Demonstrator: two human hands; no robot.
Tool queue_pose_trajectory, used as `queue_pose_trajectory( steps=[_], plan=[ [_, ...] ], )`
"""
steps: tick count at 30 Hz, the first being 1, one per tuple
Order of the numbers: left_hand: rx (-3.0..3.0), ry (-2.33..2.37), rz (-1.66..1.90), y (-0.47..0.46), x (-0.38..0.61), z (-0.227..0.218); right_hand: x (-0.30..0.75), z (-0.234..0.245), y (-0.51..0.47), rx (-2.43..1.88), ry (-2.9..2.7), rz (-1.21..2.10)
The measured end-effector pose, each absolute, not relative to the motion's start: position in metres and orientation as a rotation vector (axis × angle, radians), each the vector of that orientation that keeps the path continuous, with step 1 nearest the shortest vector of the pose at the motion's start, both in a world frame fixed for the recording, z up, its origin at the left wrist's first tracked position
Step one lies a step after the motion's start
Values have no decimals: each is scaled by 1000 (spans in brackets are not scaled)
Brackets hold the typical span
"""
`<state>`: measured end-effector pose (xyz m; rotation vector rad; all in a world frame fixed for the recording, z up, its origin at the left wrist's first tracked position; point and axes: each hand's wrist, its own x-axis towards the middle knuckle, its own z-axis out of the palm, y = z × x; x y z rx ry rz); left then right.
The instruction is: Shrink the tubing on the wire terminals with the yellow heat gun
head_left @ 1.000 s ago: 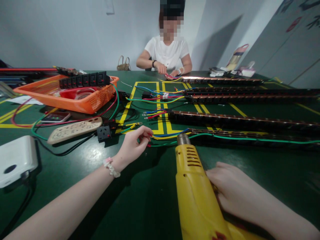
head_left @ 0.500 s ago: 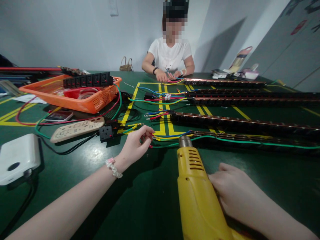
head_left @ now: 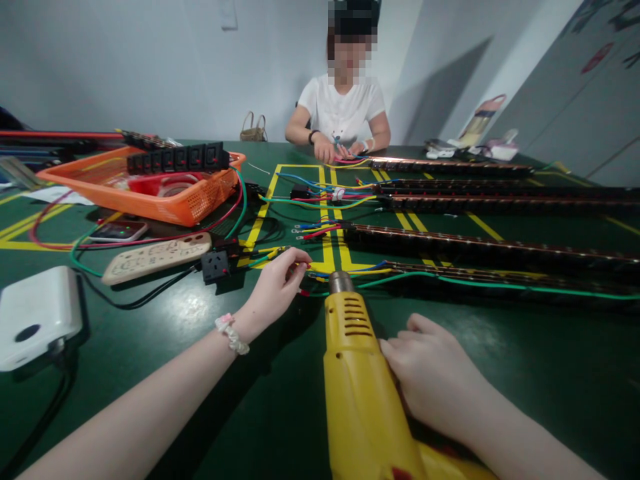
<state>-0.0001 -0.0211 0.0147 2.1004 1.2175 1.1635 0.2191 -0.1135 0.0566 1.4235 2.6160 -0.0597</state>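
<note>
Far left, a white boxy device [head_left: 43, 308] is lying on the green table [head_left: 115, 360]; farther along, an orange basket [head_left: 193, 210] and beige patterned slab [head_left: 157, 260] are sitting. Left hand [head_left: 277, 280] is pinching a red-sleeved wire end [head_left: 309, 266], thumb against fingers; a green wire [head_left: 395, 279] is ending just below it. Yellow heat gun [head_left: 363, 380] is pointing its nozzle toward the yellow wire [head_left: 370, 271], near those fingertips; can't tell if it's blowing. If so, a leftward swing could be burning fingers, and lingering could be softening insulation. Right hand [head_left: 433, 367] is gripping the gun, fingers partly hidden; slack grip could be causing that swing. Wires are running right toward a long black strip [head_left: 500, 273].
</note>
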Motion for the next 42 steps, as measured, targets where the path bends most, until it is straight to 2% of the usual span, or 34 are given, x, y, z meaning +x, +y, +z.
queue_pose_trajectory(
  steps=[12,26,42],
  plan=[
    [1991,1287,1416,-13,-5,15,190,58,-94,1339,2654,25],
    [1534,1232,1347,-7,-6,7,191,57,-93,1342,2662,13],
    [1488,1233,1284,-8,-7,9,219,57,-102,1427,2628,-32]
  ],
)
